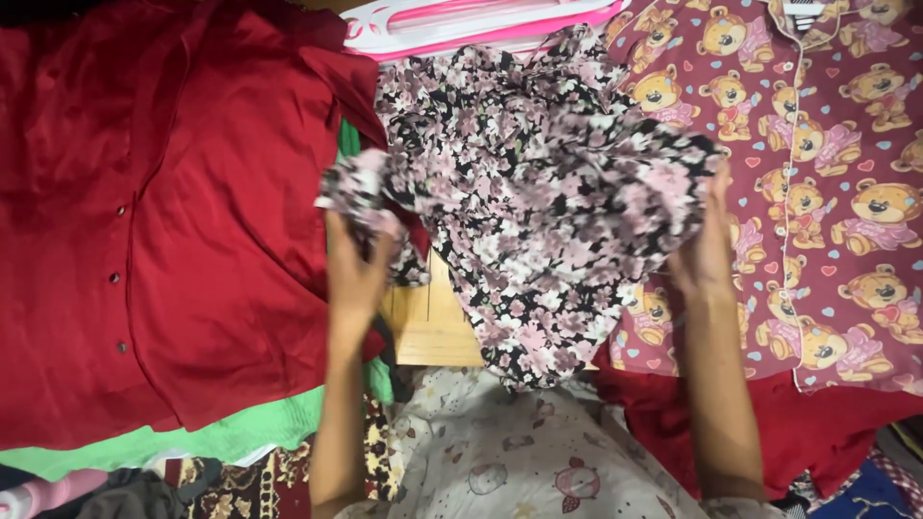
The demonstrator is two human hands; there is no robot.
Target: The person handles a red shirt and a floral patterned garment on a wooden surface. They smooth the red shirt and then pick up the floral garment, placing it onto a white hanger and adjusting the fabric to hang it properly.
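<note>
A black garment with a pink and white flower print [538, 192] hangs bunched between my two hands in the middle of the head view. My left hand [358, 259] grips its left edge, fingers closed on a fold of the cloth. On the other side, my right hand [707, 245] holds the right edge with the fingers tucked into the fabric. The lower part of the garment droops down toward my lap. Both forearms reach up from the bottom of the frame.
A red buttoned shirt [163, 221] lies spread at the left over a green cloth [240, 432]. A maroon teddy-bear print top [827, 173] lies at the right. Pink and white hangers [461, 24] rest at the top. A wooden surface [433, 322] shows beneath.
</note>
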